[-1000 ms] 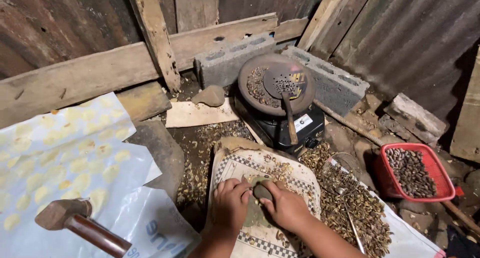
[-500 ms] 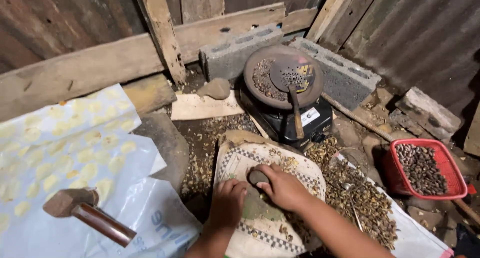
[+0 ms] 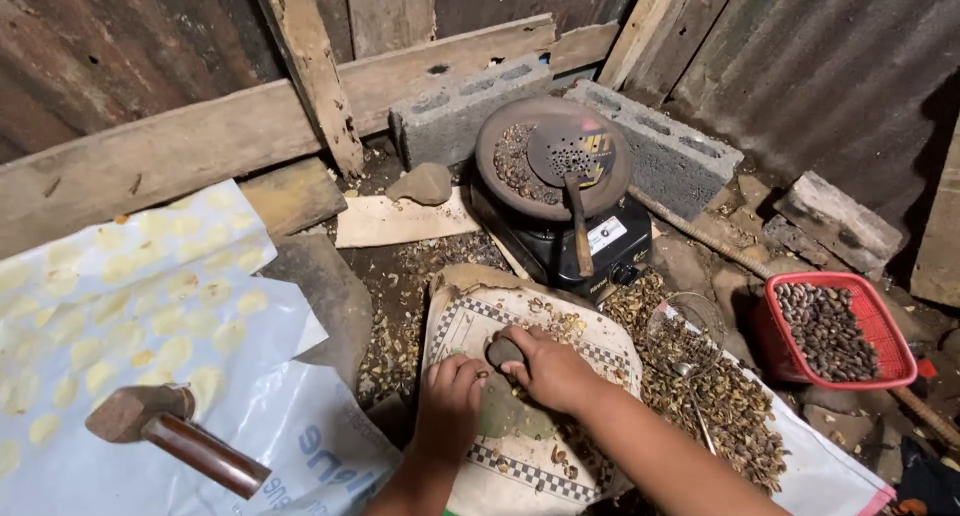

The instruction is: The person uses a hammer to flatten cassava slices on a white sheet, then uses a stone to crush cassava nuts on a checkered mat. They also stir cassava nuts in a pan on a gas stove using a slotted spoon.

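My right hand (image 3: 548, 368) grips a small dark stone (image 3: 503, 351) and holds it low over a tile with a chequered border (image 3: 470, 316). My left hand (image 3: 452, 398) rests on the tile just beside it, fingertips pinched at a small nut under the stone. Broken shells and bits of nut (image 3: 560, 326) lie scattered on the tile around both hands.
A black stove (image 3: 560, 246) carries a round pan of roasted nuts (image 3: 520, 166) with a perforated ladle (image 3: 572, 166) in it. A red basket of nuts (image 3: 835, 331) stands right. Shell litter (image 3: 720, 396), a wire strainer (image 3: 685, 336), a hammer (image 3: 170, 431), plastic sheeting (image 3: 130, 306) and concrete blocks (image 3: 460, 116) surround me.
My view has shifted slightly. My right hand with the stone has come down closer to the tile, and my left hand has stayed beside it.
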